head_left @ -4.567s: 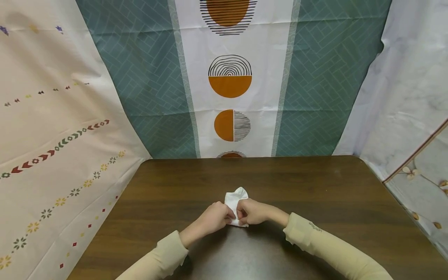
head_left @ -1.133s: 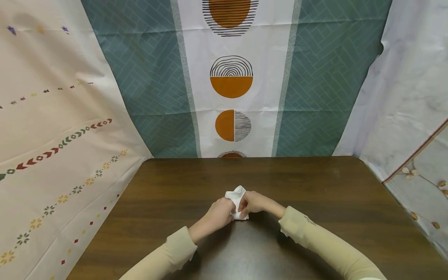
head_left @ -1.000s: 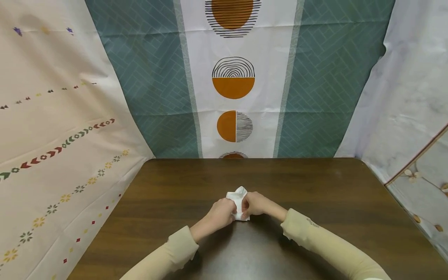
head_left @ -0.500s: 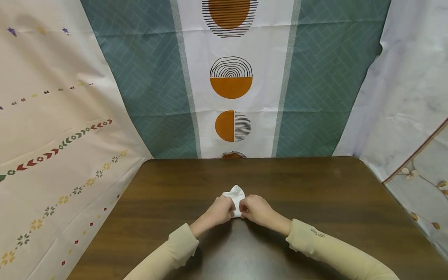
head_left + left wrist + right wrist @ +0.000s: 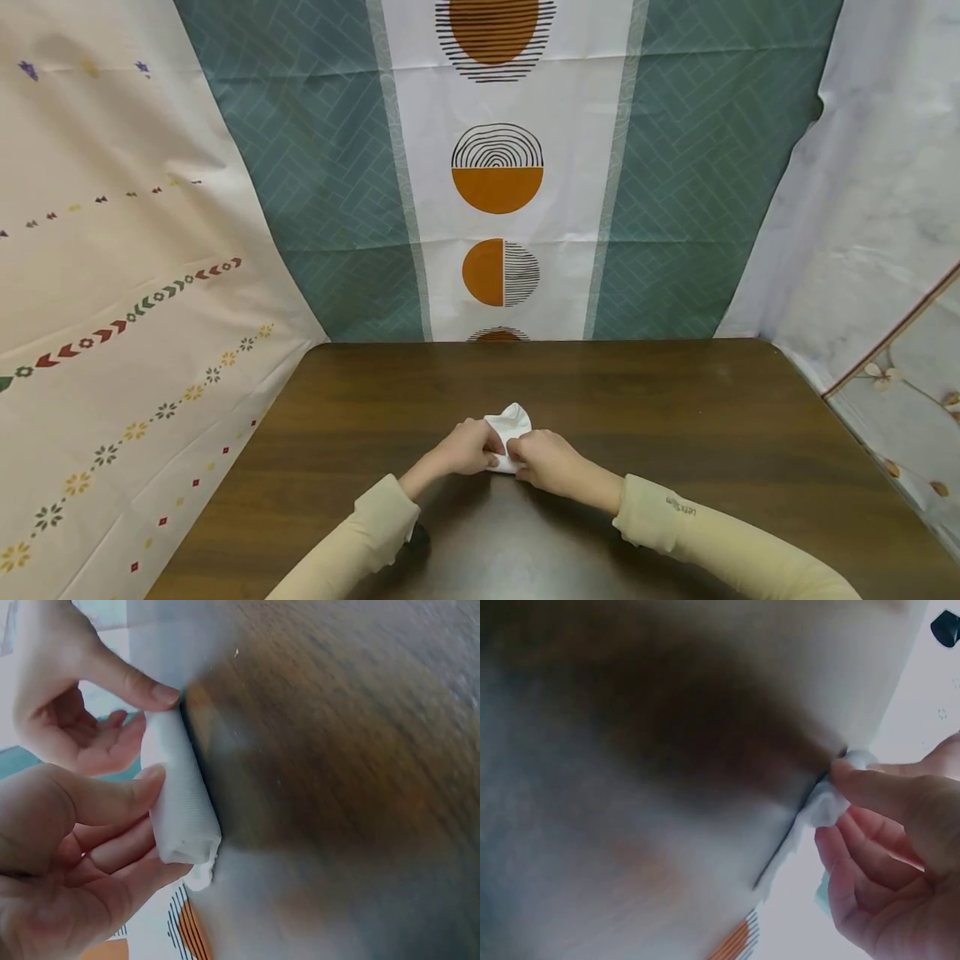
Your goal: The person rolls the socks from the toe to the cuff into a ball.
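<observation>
A small white cloth (image 5: 510, 423) lies in the middle of the brown table, its near end rolled up and its far end a loose, rounded flap. In the left wrist view the roll (image 5: 184, 799) shows as a thick tube of finely ribbed fabric. My left hand (image 5: 467, 447) pinches one end of it, thumb on the near side and fingers behind. At the other end my right hand (image 5: 553, 465) grips the roll between thumb and fingers. The right wrist view shows my right thumb (image 5: 866, 787) pressed on the bunched cloth (image 5: 826, 806).
The dark wooden table (image 5: 360, 383) runs back to a green and white patterned curtain (image 5: 337, 208). A cream cloth with printed flowers (image 5: 135, 333) hangs at the left, and a pale marbled sheet (image 5: 885, 208) at the right.
The cloth is a little shorter from front to back than several seconds ago. In the last second my right hand has shifted nearer along the roll, and both hands keep hold of the cloth.
</observation>
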The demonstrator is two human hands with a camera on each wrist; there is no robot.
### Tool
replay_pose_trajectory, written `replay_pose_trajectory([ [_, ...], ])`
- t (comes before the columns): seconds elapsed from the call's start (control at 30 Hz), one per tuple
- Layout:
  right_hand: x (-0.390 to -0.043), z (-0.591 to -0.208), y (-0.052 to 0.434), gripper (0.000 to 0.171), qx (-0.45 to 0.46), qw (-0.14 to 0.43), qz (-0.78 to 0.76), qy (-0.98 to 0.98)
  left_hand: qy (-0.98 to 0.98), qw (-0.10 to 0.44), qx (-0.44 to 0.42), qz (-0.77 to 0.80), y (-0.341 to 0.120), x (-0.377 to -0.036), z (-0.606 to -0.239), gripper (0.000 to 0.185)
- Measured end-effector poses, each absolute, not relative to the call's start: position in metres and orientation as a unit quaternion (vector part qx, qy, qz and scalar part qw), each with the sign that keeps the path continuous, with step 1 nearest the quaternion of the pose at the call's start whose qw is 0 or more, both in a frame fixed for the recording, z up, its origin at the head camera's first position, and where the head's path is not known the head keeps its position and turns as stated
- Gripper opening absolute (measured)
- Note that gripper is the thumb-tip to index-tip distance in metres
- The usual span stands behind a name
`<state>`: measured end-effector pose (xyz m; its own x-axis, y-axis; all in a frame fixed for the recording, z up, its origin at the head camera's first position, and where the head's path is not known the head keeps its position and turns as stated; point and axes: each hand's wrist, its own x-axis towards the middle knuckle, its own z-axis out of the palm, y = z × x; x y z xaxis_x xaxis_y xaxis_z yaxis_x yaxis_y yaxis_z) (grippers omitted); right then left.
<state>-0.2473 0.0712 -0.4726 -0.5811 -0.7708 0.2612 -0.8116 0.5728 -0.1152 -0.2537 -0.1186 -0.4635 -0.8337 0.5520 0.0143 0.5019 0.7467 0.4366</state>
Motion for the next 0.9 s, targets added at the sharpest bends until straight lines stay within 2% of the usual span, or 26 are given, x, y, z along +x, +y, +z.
replay_pose_trajectory([
  [0.17, -0.244, -0.471, 0.070, 0.025, 0.481, 0.106, 0.102, -0.864, 0.931, 0.066, 0.295, 0.202, -0.121, -0.255, -0.459, 0.015],
  [0.47, -0.246, -0.460, 0.062, 0.021, 0.507, 0.071, 0.041, -0.858, 0.927, 0.077, 0.298, 0.215, -0.126, -0.254, -0.462, 0.017],
  [0.7, -0.253, -0.450, 0.054, 0.023, 0.503, 0.001, 0.015, -0.864, 0.924, 0.046, 0.272, 0.265, -0.125, -0.247, -0.470, 0.019],
  [0.9, -0.273, -0.450, 0.055, 0.022, 0.503, -0.082, 0.076, -0.857, 0.939, -0.030, 0.258, 0.227, -0.116, -0.232, -0.467, 0.016],
])
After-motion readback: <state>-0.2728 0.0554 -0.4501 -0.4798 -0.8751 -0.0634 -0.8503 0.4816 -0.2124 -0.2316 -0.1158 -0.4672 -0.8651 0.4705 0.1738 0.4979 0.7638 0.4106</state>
